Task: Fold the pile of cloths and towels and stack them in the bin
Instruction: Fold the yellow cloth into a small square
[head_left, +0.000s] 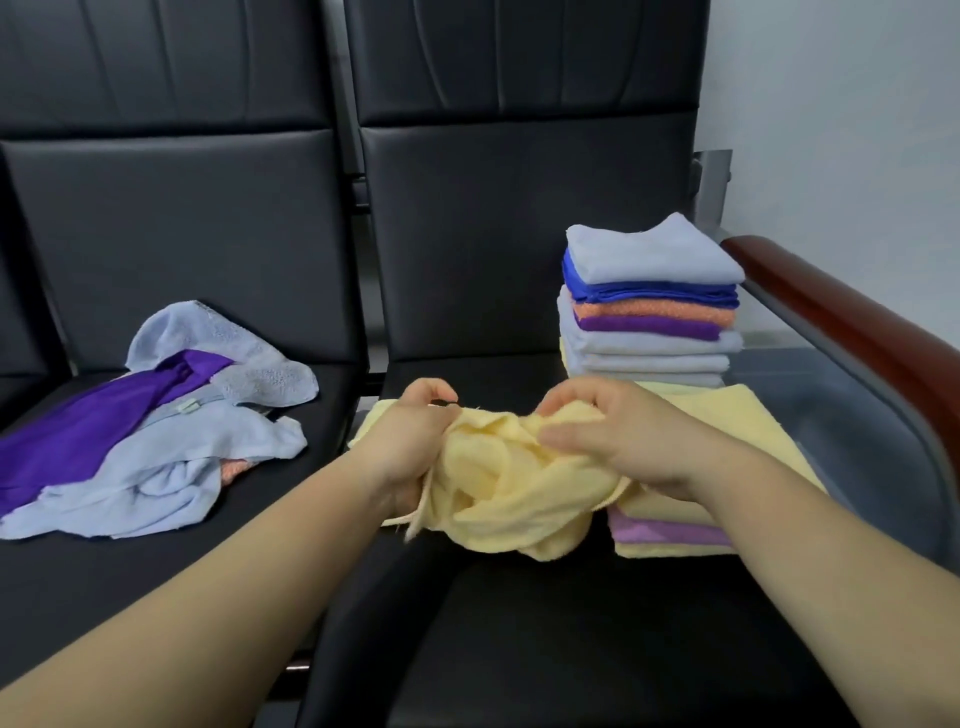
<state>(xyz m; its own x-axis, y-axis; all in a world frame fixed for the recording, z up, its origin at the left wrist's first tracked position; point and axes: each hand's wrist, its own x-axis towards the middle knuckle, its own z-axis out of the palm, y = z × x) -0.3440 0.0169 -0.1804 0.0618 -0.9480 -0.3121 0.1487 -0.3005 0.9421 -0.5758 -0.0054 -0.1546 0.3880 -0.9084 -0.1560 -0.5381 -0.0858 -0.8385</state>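
Note:
A crumpled pale yellow towel (498, 493) hangs bunched over the middle of the right seat. My left hand (410, 441) grips its left end and my right hand (613, 441) grips its right end, fingers curled into the fabric. Under and behind it lies a low stack of folded cloths, yellow on top with a lilac one (670, 530) between. A tall stack of folded cloths (652, 306), light blue, royal blue, orange and purple, stands at the back right of the seat. On the left seat lies an unfolded pile with a purple cloth (104, 426) over light blue towels (171, 467).
Black padded seats (571, 623) joined in a row, with tall backrests (182, 218) behind. A dark red armrest (852, 322) runs along the right side, next to the tall stack. A white wall (841, 104) is at the far right. No bin is in view.

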